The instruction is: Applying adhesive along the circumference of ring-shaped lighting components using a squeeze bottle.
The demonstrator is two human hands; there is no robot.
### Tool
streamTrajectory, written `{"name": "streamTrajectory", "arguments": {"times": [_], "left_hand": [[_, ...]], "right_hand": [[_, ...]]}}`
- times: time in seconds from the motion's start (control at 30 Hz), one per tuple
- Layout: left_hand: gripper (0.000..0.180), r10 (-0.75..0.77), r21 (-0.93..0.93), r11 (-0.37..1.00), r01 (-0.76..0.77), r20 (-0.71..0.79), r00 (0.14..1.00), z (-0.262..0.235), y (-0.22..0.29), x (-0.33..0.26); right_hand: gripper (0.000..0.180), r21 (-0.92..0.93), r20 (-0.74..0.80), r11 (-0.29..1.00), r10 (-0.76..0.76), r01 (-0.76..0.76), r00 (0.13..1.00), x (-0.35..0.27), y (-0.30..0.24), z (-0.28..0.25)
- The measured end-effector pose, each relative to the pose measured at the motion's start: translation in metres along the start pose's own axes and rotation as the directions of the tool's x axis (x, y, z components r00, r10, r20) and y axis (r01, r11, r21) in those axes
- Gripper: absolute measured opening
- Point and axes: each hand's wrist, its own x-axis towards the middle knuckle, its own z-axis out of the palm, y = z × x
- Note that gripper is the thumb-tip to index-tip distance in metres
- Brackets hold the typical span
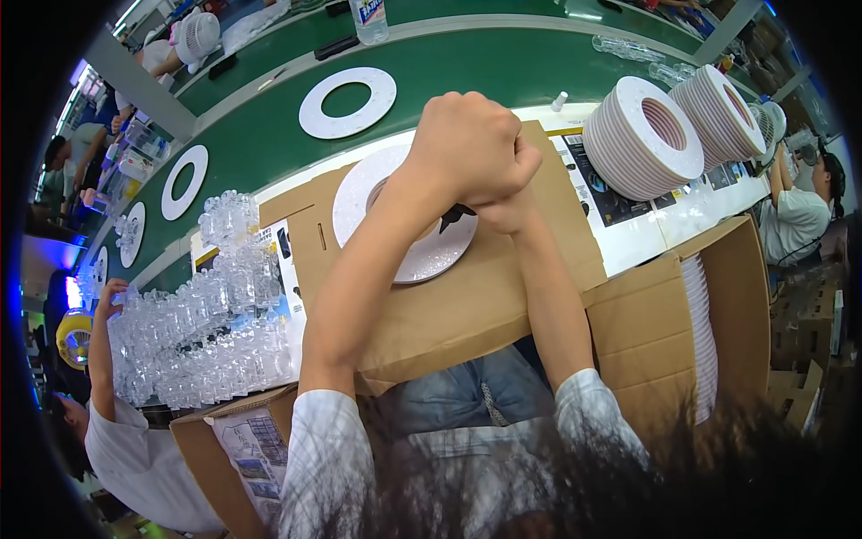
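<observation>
My left hand [471, 144] is closed in a fist, stacked over my right hand [505, 212], whose fingers are mostly hidden under it. Both are above a white speckled ring-shaped disc [429, 259] lying on a flat sheet of cardboard [548, 256]. A small black part [458, 216] shows between my wrists, over the disc's middle. What my fingers close on is hidden. My forearms cross in front of the disc's centre and cover part of it.
Clear plastic parts [197, 314] crowd the left. Two stacks of white rings [642, 139] stand at right, beside an open carton [732, 314]. Loose white rings [348, 102] lie on the green belt [449, 67]. A co-worker's arm [101, 359] reaches in from the left.
</observation>
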Motion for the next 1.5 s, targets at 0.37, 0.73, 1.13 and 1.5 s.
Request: {"name": "streamTrajectory", "arguments": {"times": [0.37, 0.73, 1.13, 1.5], "left_hand": [[0.024, 0.020, -0.012, 1.000, -0.020, 0.009, 1.000, -0.004, 0.005, 0.001], [0.023, 0.028, -0.030, 0.999, -0.032, -0.129, 0.991, 0.003, 0.014, 0.000], [0.030, 0.029, -0.053, 0.998, -0.037, -0.151, 0.988, 0.007, 0.012, 0.000], [0.028, 0.010, -0.077, 0.997, -0.019, -0.122, 0.993, 0.009, 0.009, -0.001]], "right_hand": [[0.053, -0.034, 0.011, 0.998, 0.055, -0.055, 0.998, -0.003, -0.001, -0.003], [0.080, -0.080, 0.066, 0.993, 0.096, -0.090, 0.993, -0.009, 0.000, -0.023], [0.066, 0.015, 0.141, 0.982, 0.186, -0.190, 0.972, -0.008, -0.005, -0.023], [0.062, 0.032, 0.128, 0.987, 0.150, -0.155, 0.980, -0.006, -0.004, -0.020]]}}
